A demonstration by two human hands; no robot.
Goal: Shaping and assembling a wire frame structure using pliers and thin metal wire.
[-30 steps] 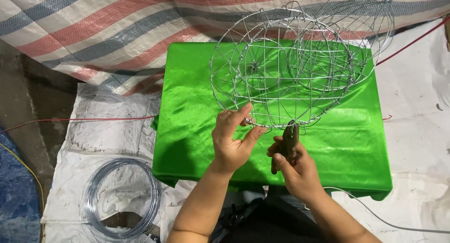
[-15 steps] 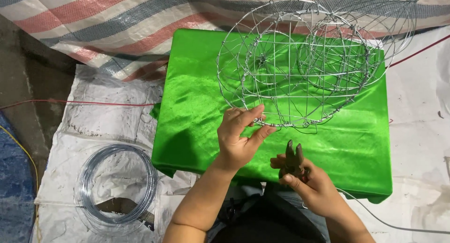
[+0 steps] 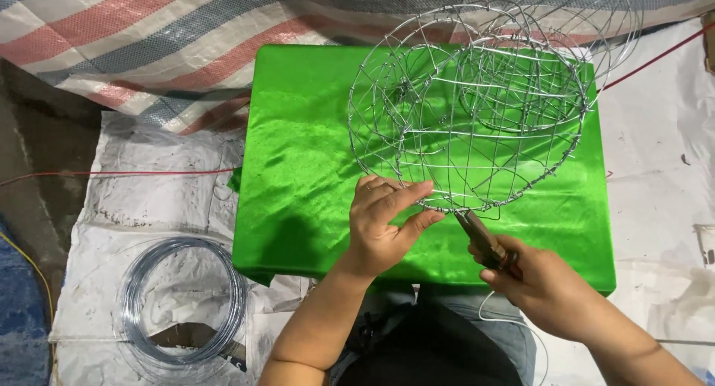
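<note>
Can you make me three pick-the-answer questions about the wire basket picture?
1. Where does the wire coil lie?
A. on the cloth
B. on the floor, left of the cloth
C. in the basket

2. What colour is the cloth?
A. green
B. yellow
C. black

3. What does the right hand hold?
A. nothing
B. a cup
C. pliers

Answers: 1 B, the coil sits on white sheeting left of the table. 2 A, it is bright green. 3 C, the pliers point at the basket rim, which the left hand pinches.
</note>
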